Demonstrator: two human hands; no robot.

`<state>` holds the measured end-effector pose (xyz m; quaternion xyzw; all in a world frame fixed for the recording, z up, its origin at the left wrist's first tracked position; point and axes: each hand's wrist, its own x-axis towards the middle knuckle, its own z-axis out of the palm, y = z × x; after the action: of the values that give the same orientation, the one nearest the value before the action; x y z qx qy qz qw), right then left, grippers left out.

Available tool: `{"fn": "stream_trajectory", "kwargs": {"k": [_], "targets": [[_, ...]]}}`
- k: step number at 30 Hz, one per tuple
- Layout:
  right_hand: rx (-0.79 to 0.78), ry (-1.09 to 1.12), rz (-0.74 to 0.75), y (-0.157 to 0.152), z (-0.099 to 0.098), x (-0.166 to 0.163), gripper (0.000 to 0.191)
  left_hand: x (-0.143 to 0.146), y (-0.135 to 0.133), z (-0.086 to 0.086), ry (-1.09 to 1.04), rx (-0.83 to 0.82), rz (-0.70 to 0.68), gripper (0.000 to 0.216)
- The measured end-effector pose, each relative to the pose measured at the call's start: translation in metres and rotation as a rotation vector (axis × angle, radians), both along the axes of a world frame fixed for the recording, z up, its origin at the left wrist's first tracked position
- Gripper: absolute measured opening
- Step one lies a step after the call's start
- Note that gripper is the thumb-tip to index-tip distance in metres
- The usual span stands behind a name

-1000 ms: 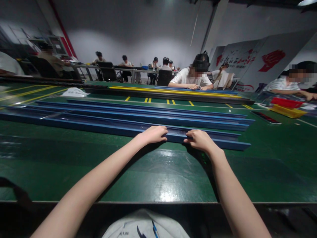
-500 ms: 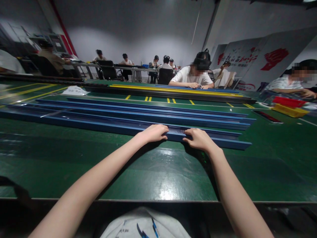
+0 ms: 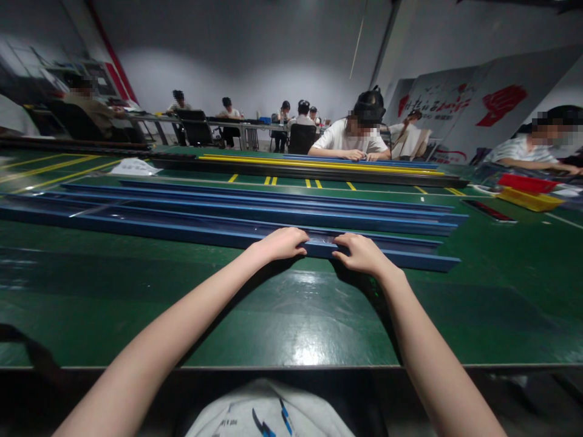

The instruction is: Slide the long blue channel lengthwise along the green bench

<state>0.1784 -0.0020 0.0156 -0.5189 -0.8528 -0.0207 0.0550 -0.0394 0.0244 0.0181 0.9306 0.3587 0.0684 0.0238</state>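
Observation:
Several long blue channel strips lie side by side across the green table [image 3: 291, 315]. Both my hands rest on the nearest blue strip [image 3: 182, 229], close together near its middle. My left hand [image 3: 281, 243] has its fingers curled over the strip's near edge. My right hand [image 3: 359, 254] grips the same strip a little to the right, fingers bent over its top. A short bare stretch of blue strip shows between the two hands.
Further strips, yellow, blue and black [image 3: 319, 167], lie at the table's far side where a person in white [image 3: 348, 141] sits. Red and yellow trays [image 3: 528, 191] stand at the right beside another person [image 3: 532, 152]. A white sheet [image 3: 134, 167] lies at far left.
My hands have stayed on the nearest blue strip and drawn slightly closer together. The view has shifted a little.

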Motion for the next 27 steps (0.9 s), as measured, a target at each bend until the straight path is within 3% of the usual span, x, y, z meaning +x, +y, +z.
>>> {"fn": "stream_trajectory", "kwargs": {"k": [27], "targets": [[0.008,0.124,0.079,0.003,-0.0054,0.0021,0.037,0.0011,-0.0017,0.0022,-0.009,-0.017,0.021,0.019]]}}
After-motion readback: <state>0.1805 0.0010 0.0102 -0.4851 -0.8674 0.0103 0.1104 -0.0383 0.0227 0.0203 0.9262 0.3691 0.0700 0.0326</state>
